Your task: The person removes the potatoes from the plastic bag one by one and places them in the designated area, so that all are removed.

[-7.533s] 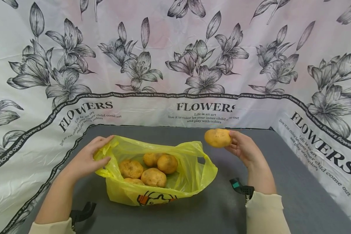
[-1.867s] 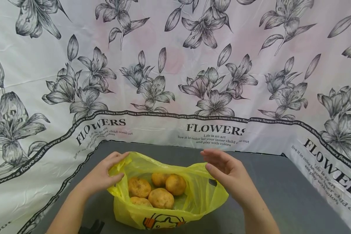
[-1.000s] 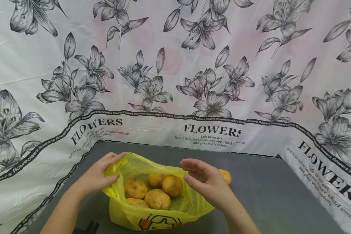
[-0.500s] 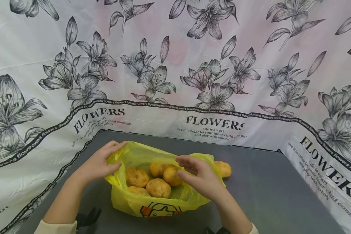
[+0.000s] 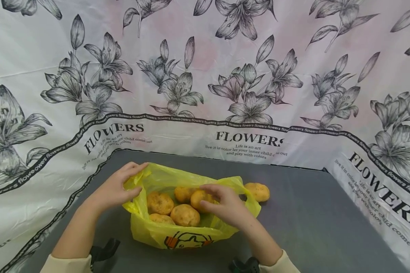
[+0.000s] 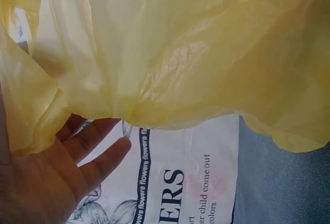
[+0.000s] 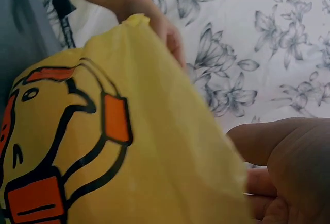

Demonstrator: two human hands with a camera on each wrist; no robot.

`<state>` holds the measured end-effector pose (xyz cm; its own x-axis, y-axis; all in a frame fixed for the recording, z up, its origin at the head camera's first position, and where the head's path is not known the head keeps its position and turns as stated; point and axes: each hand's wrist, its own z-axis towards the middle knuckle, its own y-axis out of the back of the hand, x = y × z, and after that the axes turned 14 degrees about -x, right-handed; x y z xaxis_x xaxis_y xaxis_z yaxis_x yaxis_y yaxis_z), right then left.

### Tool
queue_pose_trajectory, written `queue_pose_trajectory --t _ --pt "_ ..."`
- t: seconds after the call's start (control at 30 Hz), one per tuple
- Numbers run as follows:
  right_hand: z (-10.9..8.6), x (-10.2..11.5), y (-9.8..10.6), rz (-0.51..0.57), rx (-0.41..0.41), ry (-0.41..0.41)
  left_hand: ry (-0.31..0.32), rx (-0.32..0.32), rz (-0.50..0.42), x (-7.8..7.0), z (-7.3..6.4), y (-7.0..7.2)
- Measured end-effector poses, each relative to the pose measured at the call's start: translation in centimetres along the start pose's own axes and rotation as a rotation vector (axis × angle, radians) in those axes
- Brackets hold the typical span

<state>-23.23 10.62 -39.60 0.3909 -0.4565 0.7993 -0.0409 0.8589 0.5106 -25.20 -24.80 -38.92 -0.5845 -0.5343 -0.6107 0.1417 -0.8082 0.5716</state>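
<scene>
A yellow plastic bag (image 5: pixel 157 231) with a cartoon print stands on the dark table, its mouth spread wide. Several potatoes (image 5: pixel 185 215) lie inside it. My left hand (image 5: pixel 115 189) holds the bag's left rim, thumb on the inner side; in the left wrist view its fingers show below the yellow plastic. My right hand (image 5: pixel 227 206) reaches in over the right rim, thumb and fingers spread and bent around the rightmost potato (image 5: pixel 199 200), overlapping it. In the right wrist view, the printed side hides the potatoes from sight. One more potato (image 5: pixel 258 192) lies outside, behind the bag's right handle.
The dark grey table (image 5: pixel 311 227) extends to the right and in front of the bag. White cloth (image 5: pixel 177 144) with flower prints and lettering hangs at the back and both sides. Black wrist straps (image 5: pixel 104 250) sit on both forearms.
Earlier my right hand held a potato to the right of the bag; that potato now lies on the table. The hand has since moved left and down into the bag. My left hand stays at the rim.
</scene>
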Motion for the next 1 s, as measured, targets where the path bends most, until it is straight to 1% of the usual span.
queue_pose_trajectory --t 0.13,0.27,0.43,0.57,0.7,0.9,1.0 --pt "0.2 -0.2 -0.7 -0.052 0.004 -0.001 0.009 0.0 0.01 0.1 0.0 0.2" --pt "0.7 -0.5 -1.1 -0.09 0.002 0.017 -0.007 -0.009 0.027 0.2 -0.1 0.1" --pt "0.9 -1.0 -1.5 -0.125 -0.008 0.015 -0.026 -0.011 0.024 0.1 -0.2 -0.1" --pt "0.9 -1.7 -1.9 -0.147 -0.056 0.034 -0.02 -0.002 0.023 -0.2 -0.1 -0.3" --pt "1.0 -2.7 -2.5 -0.176 -0.107 0.054 0.0 0.016 0.035 -0.3 -0.1 -0.4" --pt "1.1 -3.9 -3.2 -0.228 -0.138 0.085 -0.009 0.024 0.047 -0.2 0.0 -0.7" --pt "1.1 -4.2 -3.5 -0.256 -0.151 0.076 -0.013 0.024 0.047 -0.1 0.0 -0.7"
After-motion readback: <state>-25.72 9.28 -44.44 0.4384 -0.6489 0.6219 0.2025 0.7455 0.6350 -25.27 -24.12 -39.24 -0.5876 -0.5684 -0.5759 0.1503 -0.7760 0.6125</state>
